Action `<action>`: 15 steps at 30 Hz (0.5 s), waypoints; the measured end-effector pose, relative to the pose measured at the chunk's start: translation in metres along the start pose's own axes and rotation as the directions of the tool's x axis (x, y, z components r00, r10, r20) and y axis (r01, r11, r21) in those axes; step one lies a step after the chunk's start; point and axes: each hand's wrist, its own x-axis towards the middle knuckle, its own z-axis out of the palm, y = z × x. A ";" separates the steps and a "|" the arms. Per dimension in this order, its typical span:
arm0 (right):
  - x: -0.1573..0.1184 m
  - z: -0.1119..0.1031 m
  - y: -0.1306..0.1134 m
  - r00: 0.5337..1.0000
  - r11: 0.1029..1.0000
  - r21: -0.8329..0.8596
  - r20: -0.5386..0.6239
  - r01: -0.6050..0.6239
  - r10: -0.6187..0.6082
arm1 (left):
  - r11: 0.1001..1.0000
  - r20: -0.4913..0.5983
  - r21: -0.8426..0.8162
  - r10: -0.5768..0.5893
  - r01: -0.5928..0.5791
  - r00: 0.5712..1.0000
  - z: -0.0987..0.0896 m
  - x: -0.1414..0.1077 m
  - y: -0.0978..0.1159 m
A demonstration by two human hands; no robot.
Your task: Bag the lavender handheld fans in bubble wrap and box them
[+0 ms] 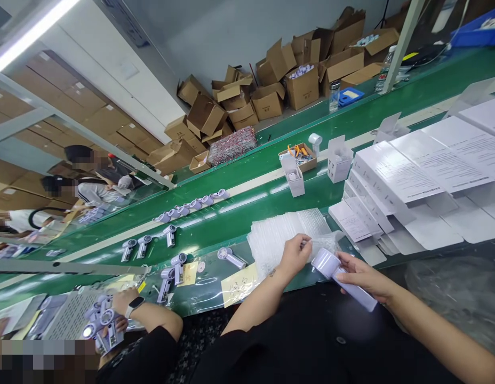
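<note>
We are working at the bench's near edge, bare green belt stretching beyond; our right hand is gripping a lilac fan across that edge, our left hand pinching a bubble-wrap sleeve.

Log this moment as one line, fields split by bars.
left hand: pinching bubble sleeve | right hand: holding fan | fan: outside sleeve | nearby: sleeve stack, white boxes
</note>
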 end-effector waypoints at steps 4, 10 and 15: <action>-0.002 0.007 0.001 0.999 1.000 0.028 -0.046 0.002 -0.001 | 0.884 0.091 0.186 0.420 -0.429 0.903 -0.006 -0.003 0.009; -0.008 0.013 0.001 0.965 0.991 0.105 -0.255 0.089 -0.059 | 0.595 0.319 0.310 0.670 -0.742 0.671 -0.019 -0.023 -0.003; -0.010 0.025 0.002 0.864 0.980 0.107 -0.495 0.169 -0.095 | 0.804 0.017 0.423 0.455 -0.418 0.891 0.018 -0.028 -0.004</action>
